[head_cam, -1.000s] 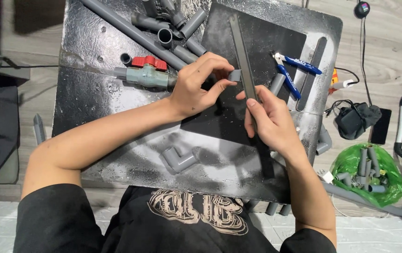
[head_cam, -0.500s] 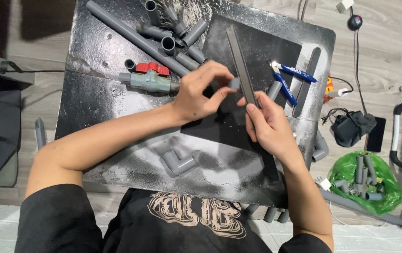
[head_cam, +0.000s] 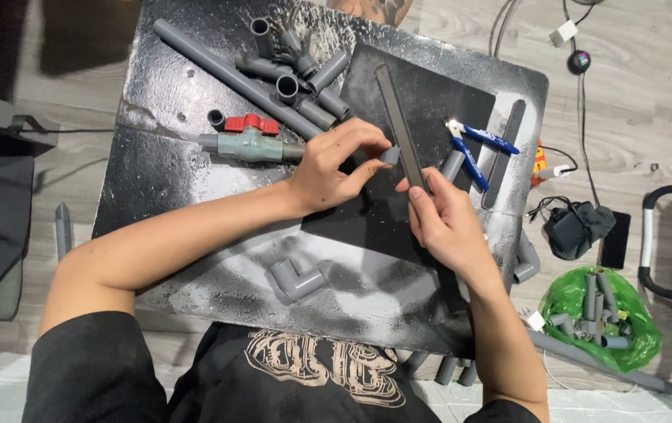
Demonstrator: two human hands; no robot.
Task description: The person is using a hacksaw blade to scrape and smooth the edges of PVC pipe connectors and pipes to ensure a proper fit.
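My left hand pinches a short grey pipe piece between thumb and fingers, pressing its end against a long flat metal file. My right hand grips the near end of that file, which runs away from me across a dark mat on the black worktable. Just left of my left hand lies a grey ball valve with a red handle.
A long grey pipe and several pipe fittings lie at the table's far side. A grey elbow sits near me. Blue-handled pliers lie right of the file. A green bag of pipe pieces and cables rest on the floor.
Both hands stay on the file and pipe piece. The right hand has slid slightly along the file; the view has shifted a little.
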